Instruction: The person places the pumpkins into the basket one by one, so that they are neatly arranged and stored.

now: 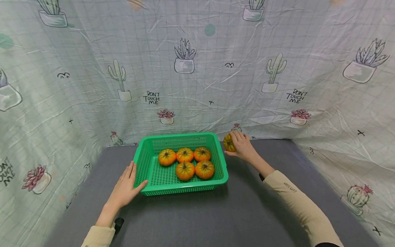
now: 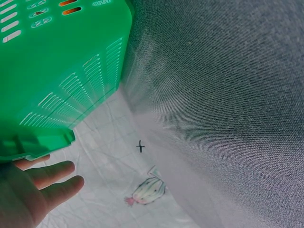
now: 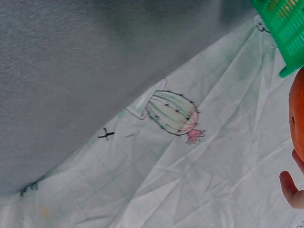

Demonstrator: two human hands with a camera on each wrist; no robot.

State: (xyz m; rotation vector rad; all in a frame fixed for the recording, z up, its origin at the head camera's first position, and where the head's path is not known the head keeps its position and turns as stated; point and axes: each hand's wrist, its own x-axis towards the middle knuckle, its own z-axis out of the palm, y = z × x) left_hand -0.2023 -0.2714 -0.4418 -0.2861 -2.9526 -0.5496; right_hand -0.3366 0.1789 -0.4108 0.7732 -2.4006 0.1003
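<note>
A green plastic basket (image 1: 182, 187) with slotted walls holds several small orange pumpkins (image 1: 167, 157), grouped toward its middle and right. My left hand (image 1: 122, 188) rests at the basket's left rim, fingers straight and thumb along the front corner; in the left wrist view its fingers (image 2: 61, 189) show beside the green rim. Just outside the basket's right back corner, my right hand (image 1: 243, 146) grips another small pumpkin (image 1: 229, 143) between thumb and fingers. That pumpkin (image 3: 297, 114) shows orange at the right edge of the right wrist view, with fingertips under it.
The basket sits on a dark grey table (image 1: 197, 219). A pale cloth (image 1: 210, 82) printed with cacti and potted plants hangs behind the table and along both sides, its lower edge close behind the basket.
</note>
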